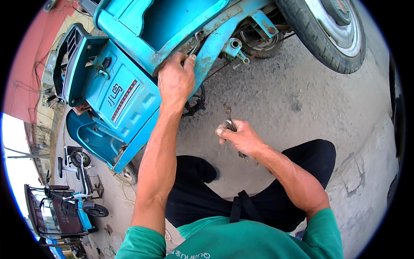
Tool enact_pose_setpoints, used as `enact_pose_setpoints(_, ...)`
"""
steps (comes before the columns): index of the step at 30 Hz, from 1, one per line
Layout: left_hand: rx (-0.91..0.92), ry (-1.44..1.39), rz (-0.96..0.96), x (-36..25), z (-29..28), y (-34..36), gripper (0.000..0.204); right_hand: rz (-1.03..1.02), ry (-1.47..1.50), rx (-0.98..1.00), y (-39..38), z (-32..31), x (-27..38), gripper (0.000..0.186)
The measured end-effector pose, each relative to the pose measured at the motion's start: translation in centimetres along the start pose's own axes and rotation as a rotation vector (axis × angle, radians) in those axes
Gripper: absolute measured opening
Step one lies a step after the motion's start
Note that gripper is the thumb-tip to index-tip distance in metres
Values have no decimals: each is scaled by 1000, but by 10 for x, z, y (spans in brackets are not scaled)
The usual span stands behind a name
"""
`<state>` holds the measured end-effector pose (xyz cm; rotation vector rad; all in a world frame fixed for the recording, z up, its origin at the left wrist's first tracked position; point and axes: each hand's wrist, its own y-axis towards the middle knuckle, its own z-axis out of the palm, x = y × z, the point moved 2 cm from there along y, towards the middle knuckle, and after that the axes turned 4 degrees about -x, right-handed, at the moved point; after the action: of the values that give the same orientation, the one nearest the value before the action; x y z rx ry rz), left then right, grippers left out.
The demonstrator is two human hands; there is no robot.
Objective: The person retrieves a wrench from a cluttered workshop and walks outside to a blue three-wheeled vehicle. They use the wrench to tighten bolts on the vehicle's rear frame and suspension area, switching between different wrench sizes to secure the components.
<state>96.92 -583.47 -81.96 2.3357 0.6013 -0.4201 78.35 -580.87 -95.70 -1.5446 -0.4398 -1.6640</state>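
A bright blue three-wheeled vehicle (144, 108) is tipped over in front of me. My left hand (177, 80) reaches up to the lower edge of its body, fingers curled in and thumb pressed beside them. A thin bent metal rod (197, 41) shows just above the thumb; whatever the fingers grip is hidden behind the hand. Lower down and to the right, over the ground, my right hand (239, 136) is closed round a wrench (228, 113). The wrench's dark, worn end points upward, and shiny metal shows at the fingers.
A large tyre (323, 39) overhangs at the upper right, near a rusty blue bracket (233, 47). Rough concrete (284, 99) lies under my hands. At the lower left stand a scooter (82, 172) and another enclosed three-wheeler (56, 211). A pale cord (125, 194) trails on the ground.
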Motion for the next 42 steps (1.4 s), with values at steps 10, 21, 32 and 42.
enact_pose_setpoints(10, -65, 84, 27, 4, 6, 0, 25, -391, -112, -295, 81, -17, 134, 28)
enact_pose_setpoints(21, 69, 146, 34, 3, -14, -10, 28, -521, 63, -456, 141, -3, 145, 23)
enact_pose_setpoints(32, 191, -297, -322, 45, -60, -49, 36, -489, 257, -430, 140, 2, 152, 20)
enact_pose_setpoints(42, 247, -940, -514, 37, -60, -61, 31, -501, 234, -398, 136, -2, 152, 21)
